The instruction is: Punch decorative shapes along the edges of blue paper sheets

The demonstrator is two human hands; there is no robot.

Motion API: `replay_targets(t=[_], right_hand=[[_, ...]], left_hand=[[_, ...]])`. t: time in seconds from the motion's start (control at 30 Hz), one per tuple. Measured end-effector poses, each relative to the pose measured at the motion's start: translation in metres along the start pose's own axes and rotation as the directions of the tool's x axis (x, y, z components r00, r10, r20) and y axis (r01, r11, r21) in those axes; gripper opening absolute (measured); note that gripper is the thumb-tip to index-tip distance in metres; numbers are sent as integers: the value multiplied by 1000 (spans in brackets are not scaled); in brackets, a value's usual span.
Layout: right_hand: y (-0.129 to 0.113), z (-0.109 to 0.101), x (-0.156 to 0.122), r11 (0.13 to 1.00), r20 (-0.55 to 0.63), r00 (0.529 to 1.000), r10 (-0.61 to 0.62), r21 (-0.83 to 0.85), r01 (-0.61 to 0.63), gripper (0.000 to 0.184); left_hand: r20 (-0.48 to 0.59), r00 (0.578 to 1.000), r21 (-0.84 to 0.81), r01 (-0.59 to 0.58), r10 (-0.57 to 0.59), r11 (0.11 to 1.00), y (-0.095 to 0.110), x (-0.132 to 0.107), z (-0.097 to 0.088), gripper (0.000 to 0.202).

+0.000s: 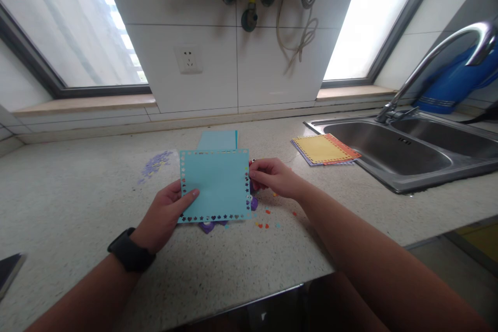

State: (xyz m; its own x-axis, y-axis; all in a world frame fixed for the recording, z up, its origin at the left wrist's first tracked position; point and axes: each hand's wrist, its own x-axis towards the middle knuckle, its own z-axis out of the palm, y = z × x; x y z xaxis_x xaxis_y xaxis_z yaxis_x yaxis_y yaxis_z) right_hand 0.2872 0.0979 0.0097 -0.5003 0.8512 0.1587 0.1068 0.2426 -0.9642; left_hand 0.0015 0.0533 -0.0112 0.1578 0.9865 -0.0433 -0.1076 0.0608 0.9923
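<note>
A light blue sheet of paper (218, 181) with small star and heart holes punched along its edges is held up over the counter. My left hand (169, 210) grips its left side, thumb on the front and fingers behind. At the upper right edge, my right hand (274, 179) is closed in a pinch at the paper; its fingertips meet the edge by the punched holes. Purple craft punches (207, 226) show partly below and to the right of the sheet, mostly hidden by it. Small red paper cutouts (263, 226) lie scattered to the right.
Behind the held sheet lies a stack of blue paper (218, 140). Yellow, orange and purple punched sheets (321, 149) rest beside the steel sink (377, 150). A heap of purple and yellow cutouts (157, 164) is at left. A dark flat object (10, 272) sits at the left edge.
</note>
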Motion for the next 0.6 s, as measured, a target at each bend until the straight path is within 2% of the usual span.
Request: replay_targets(t=[0.6], right_hand=[[-1,-1,0,1000,1,1000,-13,-24,13,27]], left_hand=[[16,1000,-22,9,-9,1000,1,-1,0,45]])
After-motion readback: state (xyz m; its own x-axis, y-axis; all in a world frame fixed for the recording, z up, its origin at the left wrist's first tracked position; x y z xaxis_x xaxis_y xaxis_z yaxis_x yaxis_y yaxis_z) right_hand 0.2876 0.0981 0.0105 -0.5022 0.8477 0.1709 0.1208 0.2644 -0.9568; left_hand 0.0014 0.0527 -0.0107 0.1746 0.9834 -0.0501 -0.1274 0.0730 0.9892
